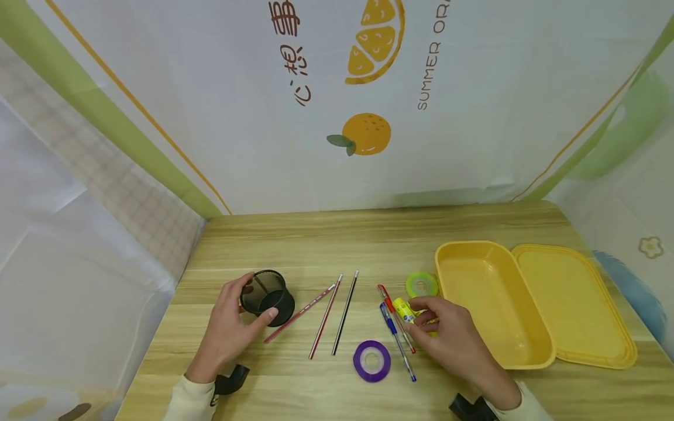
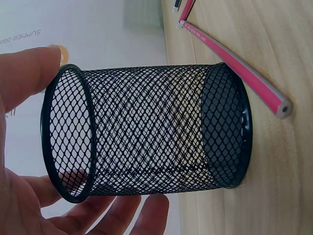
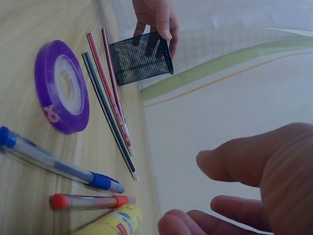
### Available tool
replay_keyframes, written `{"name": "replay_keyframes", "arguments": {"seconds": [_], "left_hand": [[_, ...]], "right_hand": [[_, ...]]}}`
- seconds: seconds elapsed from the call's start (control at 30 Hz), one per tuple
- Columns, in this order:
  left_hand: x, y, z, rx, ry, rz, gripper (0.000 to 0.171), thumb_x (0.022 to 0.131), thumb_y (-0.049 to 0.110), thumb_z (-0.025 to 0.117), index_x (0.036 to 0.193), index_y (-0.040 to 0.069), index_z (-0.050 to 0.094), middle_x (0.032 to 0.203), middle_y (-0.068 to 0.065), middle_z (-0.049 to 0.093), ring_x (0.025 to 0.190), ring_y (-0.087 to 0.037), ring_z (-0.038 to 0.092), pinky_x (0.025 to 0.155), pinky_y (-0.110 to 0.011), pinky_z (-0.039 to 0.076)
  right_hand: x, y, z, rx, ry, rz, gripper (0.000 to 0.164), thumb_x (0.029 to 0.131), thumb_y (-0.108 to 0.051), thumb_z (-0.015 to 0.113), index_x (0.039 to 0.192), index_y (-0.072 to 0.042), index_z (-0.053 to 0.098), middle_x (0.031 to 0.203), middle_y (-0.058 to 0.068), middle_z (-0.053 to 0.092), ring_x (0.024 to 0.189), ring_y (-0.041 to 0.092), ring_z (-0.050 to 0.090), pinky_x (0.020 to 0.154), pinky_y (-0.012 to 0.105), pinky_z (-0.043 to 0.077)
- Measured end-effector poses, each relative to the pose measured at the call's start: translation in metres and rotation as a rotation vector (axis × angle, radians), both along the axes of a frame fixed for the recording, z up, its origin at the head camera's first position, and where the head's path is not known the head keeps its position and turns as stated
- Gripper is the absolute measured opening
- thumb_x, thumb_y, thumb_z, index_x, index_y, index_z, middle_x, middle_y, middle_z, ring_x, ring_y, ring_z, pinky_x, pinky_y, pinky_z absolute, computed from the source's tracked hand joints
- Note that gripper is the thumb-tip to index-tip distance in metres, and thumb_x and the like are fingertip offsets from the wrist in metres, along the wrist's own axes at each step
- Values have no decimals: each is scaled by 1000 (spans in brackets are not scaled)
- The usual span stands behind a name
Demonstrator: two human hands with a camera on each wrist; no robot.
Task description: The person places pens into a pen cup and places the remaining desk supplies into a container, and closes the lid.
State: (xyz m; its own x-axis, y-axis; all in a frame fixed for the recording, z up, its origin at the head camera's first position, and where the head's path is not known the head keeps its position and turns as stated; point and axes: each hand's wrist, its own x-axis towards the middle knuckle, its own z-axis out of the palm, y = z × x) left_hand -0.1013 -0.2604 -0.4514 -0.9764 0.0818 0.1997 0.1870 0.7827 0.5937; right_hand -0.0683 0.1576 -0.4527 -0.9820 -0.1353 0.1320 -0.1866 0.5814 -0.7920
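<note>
Fingers and thumb of the left hand hold the black, round metal-mesh cup, left of centre in the head frame; three slim, red or black pencils lie just right. The right hand, fingers apart, is near the yellow cylindrical glue stick, lower right of centre.

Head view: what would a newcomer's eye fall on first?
Probably the rectangular yellow plastic box at right, a flat yellow lid beside it. Next, the black mesh cylindrical cup at left, held in the person's left hand. Then the round purple tape roll, low in the middle.
</note>
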Motion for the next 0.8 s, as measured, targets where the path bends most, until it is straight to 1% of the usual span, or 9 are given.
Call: {"name": "replay_keyframes", "arguments": {"seconds": [0.27, 0.43, 0.63, 0.8], "left_hand": [[0, 1, 0, 3, -4, 11, 84, 92, 40, 82, 159, 8, 42, 147, -20, 50, 128, -36, 56, 91, -54, 54], [-2, 2, -2, 8, 2, 7, 84, 92, 39, 82, 159, 8, 43, 147, -20, 50, 127, -37, 56, 92, -56, 55], [-1, 3, -2, 11, 4, 13, 84, 92, 38, 83, 159, 7, 43, 147, -20, 50, 128, -37, 56, 92, -58, 56], [0, 2, -1, 18, -8, 18, 84, 92, 38, 82, 159, 7, 42, 147, -21, 50, 128, -38, 56, 93, -60, 56]], "right_hand": [[-1, -12, 3, 10, -102, -4, 39, 85, -13, 90, 120, -6, 74, 115, 8, 75, 86, 6, 71, 74, 19, 61], [-3, -21, 0, 28, -159, -16, 36, 85, -15, 90, 117, -8, 76, 106, 3, 76, 84, 3, 70, 73, 19, 61], [-7, -32, -11, 61, -169, 0, 35, 84, -15, 90, 116, -7, 76, 93, -2, 76, 80, 2, 68, 71, 18, 60], [-11, -38, -19, 96, -194, -9, 34, 84, -16, 90, 115, -9, 77, 93, -5, 76, 80, 1, 68, 68, 17, 58]]}}
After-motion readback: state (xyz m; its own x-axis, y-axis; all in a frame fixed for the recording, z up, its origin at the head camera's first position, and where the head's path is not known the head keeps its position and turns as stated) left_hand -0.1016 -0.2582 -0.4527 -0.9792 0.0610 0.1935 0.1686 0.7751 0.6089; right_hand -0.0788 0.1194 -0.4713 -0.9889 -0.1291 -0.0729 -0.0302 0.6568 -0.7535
